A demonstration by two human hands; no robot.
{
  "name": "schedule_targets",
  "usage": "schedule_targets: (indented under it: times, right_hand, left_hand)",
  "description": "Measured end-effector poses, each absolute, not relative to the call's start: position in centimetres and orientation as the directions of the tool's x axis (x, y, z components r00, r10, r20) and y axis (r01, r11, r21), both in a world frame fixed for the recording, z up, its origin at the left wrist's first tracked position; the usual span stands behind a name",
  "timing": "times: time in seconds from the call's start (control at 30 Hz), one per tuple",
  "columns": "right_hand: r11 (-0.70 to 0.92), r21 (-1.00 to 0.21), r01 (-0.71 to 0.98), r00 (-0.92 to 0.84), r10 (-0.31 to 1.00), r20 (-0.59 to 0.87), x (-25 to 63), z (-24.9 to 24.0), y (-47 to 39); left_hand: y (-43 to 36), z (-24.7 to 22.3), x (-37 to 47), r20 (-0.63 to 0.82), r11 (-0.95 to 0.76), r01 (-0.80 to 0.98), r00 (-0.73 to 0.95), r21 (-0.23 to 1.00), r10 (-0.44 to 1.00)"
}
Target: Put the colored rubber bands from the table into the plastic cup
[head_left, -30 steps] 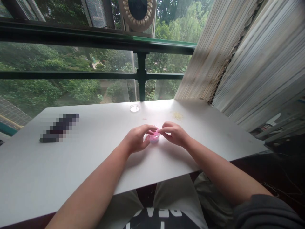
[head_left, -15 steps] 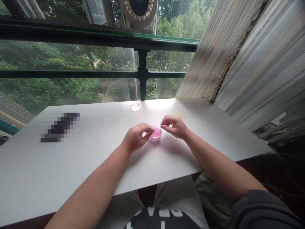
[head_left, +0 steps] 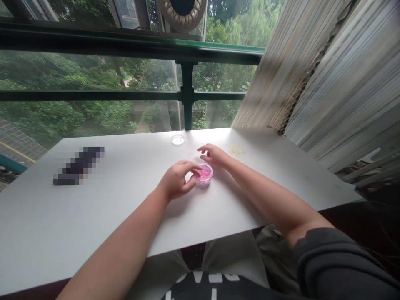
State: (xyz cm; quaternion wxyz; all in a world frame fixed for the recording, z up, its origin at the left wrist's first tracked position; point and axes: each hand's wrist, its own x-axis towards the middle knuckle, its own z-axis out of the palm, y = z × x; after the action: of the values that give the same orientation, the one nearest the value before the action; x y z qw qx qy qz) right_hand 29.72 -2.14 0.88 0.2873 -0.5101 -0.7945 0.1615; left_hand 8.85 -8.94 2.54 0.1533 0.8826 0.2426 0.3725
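Note:
A small round clear tub [head_left: 205, 176] stands upright on the table, filled with pink pieces that look like tiny rubber bands. My left hand [head_left: 179, 180] grips its left rim, fingers over the edge and thumb against the outer wall. Just beyond the tub, my right hand [head_left: 213, 155] hovers with its fingers apart and nothing visible in them. A thin pink loop [head_left: 190, 154] lies on the tabletop, left of my right fingertips. To the right of that hand is a loose pile of pale yellow bands [head_left: 236, 149].
A clear round lid [head_left: 178, 140] rests near the back edge of the white table [head_left: 125, 200]. At the left lies a dark, pixelated object [head_left: 78, 166]. Behind stands a window with a green rail [head_left: 131, 49], and a striped curtain [head_left: 265, 83] hangs at the right.
My right hand has moved left and away from me, from the tub's right side to just behind it, and its fingers have spread. My left hand stays at the tub.

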Motion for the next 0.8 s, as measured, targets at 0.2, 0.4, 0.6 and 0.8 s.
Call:
schedule_targets:
  times: [0.2, 0.4, 0.6, 0.8]
  right_hand:
    - [0.445, -0.400, 0.801, -0.376, 0.895, 0.241, 26.7, 0.0, 0.6]
    - [0.450, -0.404, 0.796, -0.368, 0.891, 0.266, 25.8, -0.5, 0.6]
    - [0.447, -0.371, 0.814, -0.343, 0.885, 0.314, 25.9, -1.0, 0.5]
    - [0.446, -0.366, 0.817, -0.335, 0.883, 0.330, 26.3, -1.2, 0.2]
  left_hand:
    - [-9.0, 3.0, 8.5, 0.503, -0.812, 0.329, 0.654, 0.482, 0.564]
    - [-8.0, 2.5, 7.8, 0.552, -0.756, 0.399, 0.519, 0.519, 0.652]
    - [-6.5, 1.8, 6.7, 0.483, -0.611, 0.539, 0.377, 0.579, 0.790]
    - [-5.9, 1.3, 6.3, 0.445, -0.563, 0.622, 0.355, 0.544, 0.822]
